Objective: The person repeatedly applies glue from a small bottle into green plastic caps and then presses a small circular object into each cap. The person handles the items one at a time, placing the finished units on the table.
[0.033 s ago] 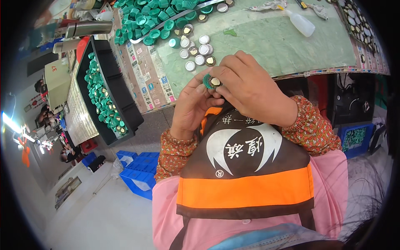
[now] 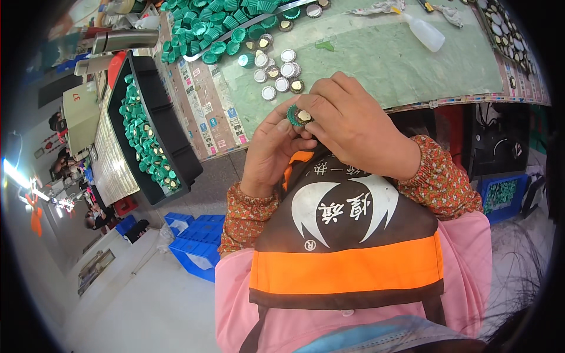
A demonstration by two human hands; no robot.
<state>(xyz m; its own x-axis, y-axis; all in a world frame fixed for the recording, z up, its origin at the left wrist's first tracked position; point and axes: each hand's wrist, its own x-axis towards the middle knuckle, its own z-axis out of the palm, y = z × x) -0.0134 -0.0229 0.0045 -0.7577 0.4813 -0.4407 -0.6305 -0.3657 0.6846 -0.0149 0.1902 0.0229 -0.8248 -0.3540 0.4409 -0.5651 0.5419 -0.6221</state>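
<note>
At the near edge of the table my left hand (image 2: 268,147) is closed, its thumb and fingers pinching a small green fluted cup (image 2: 291,113). My right hand (image 2: 359,123) pinches a dark-rimmed round cap (image 2: 303,116) with a cream-coloured middle, pressed against the cup's side; the fingers hide part of both. Just beyond the hands lie several round caps (image 2: 268,93), some with white faces up, others showing cream middles. One green cup (image 2: 246,60) lies on its side among them.
A heap of green fluted cups (image 2: 200,29) covers the table's far left, beside a metal strip (image 2: 226,36). On the left stands a black bin (image 2: 176,126) of filled green cups. A white squeeze bottle (image 2: 426,34) lies far right, near a tray of caps (image 2: 500,26). Blue crates (image 2: 200,241) stand on the floor.
</note>
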